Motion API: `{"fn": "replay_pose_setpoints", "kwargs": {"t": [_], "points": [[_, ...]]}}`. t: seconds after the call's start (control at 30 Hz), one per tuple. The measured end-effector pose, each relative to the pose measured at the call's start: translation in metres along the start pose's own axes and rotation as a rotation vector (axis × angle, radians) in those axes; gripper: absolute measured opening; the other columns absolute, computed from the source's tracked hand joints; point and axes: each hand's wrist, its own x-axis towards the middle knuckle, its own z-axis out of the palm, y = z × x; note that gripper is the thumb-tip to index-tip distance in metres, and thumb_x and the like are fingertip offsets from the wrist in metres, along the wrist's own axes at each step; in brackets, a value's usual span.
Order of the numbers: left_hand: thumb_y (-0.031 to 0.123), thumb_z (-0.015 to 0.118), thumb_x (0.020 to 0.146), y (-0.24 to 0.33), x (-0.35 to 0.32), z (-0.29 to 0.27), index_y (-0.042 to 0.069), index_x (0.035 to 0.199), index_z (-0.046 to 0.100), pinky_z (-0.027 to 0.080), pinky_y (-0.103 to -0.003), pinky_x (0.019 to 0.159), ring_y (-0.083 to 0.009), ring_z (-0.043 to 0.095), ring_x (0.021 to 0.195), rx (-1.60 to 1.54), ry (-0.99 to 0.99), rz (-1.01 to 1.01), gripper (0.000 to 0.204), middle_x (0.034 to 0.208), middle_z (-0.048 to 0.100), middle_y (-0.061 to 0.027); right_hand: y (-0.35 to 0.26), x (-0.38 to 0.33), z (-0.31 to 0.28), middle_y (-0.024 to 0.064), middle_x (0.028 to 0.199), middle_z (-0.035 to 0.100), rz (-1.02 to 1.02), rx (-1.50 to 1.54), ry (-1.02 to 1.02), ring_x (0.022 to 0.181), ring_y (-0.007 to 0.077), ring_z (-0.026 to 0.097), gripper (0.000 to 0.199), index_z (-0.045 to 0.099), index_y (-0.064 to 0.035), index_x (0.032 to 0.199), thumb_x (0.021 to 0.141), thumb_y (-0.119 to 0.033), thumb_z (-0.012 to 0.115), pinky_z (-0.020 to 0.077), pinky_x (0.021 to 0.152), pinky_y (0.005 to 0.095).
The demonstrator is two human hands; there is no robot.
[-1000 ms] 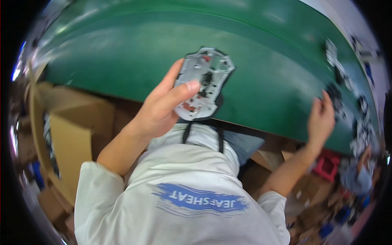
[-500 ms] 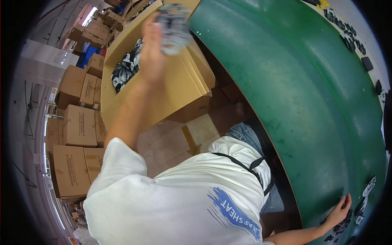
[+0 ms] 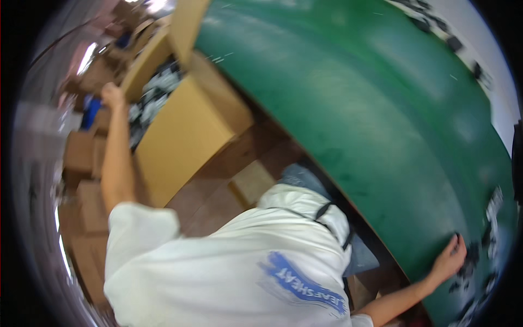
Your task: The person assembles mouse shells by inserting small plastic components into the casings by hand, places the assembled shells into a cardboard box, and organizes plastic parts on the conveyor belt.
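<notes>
Since the earlier frame, the left hand (image 3: 113,96) has swung from above the open carton (image 3: 185,136) to just beside its left side, and the grey plastic shell no longer shows there. We cannot tell whether this blurred grip is released or clenched. Grey and black plastic parts (image 3: 158,98) lie inside; we judge the shell is among them, the depositing step essentially done. Over the worktop (image 3: 354,125), the right hand (image 3: 449,262) stands near dark parts (image 3: 472,255), its grip unclear; next, we judge, comes fetching another piece.
</notes>
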Motion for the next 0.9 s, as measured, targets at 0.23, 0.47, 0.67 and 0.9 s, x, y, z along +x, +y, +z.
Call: {"fn": "replay_pose_setpoints", "kwargs": {"t": [0.23, 0.47, 0.67, 0.9], "points": [[0.020, 0.057, 0.111, 0.490, -0.115, -0.224, 0.003, 0.144, 0.061, 0.045, -0.038, 0.114, -0.0224, 0.057, 0.134, -1.433, -0.087, 0.470, 0.037, 0.149, 0.059, -0.0103, -0.106, -0.014, -0.032, 0.0143, 0.123, 0.069, -0.136, 0.062, 0.127, 0.109, 0.0319, 0.070, 0.020, 0.076, -0.0057, 0.119, 0.103, -0.016, 0.068, 0.0563, 0.094, 0.0389], [0.024, 0.063, 0.107, 0.799, -0.284, -0.404, 0.004, 0.133, 0.068, 0.052, -0.035, 0.102, -0.0183, 0.067, 0.115, -2.014, -0.884, 1.124, 0.033, 0.125, 0.072, -0.0067, -0.101, -0.019, -0.008, 0.0128, 0.113, 0.070, -0.099, 0.484, 0.348, 0.092, 0.0235, 0.069, 0.016, 0.076, -0.0076, 0.115, 0.100, -0.006, 0.072, 0.0572, 0.077, 0.0335], [0.059, 0.078, 0.088, 0.973, -0.455, -0.573, 0.003, 0.159, 0.042, 0.045, -0.048, 0.111, -0.0381, 0.054, 0.134, -1.853, -1.039, 0.750, 0.097, 0.151, 0.048, -0.0270, -0.104, -0.006, -0.010, 0.0125, 0.106, 0.071, -0.031, 0.442, 0.301, 0.087, 0.0234, 0.070, 0.018, 0.076, -0.0043, 0.110, 0.092, -0.002, 0.076, 0.0581, 0.078, 0.0350], [0.054, 0.086, 0.077, 1.007, -0.491, -0.621, 0.009, 0.168, 0.022, 0.043, -0.052, 0.111, -0.0391, 0.056, 0.133, -1.550, -1.094, 0.989, 0.120, 0.151, 0.050, -0.0254, -0.096, -0.007, -0.012, 0.0111, 0.103, 0.076, 0.013, 0.590, 0.273, 0.089, 0.0241, 0.073, 0.019, 0.075, -0.0036, 0.109, 0.090, -0.005, 0.079, 0.0590, 0.081, 0.0341]]}}
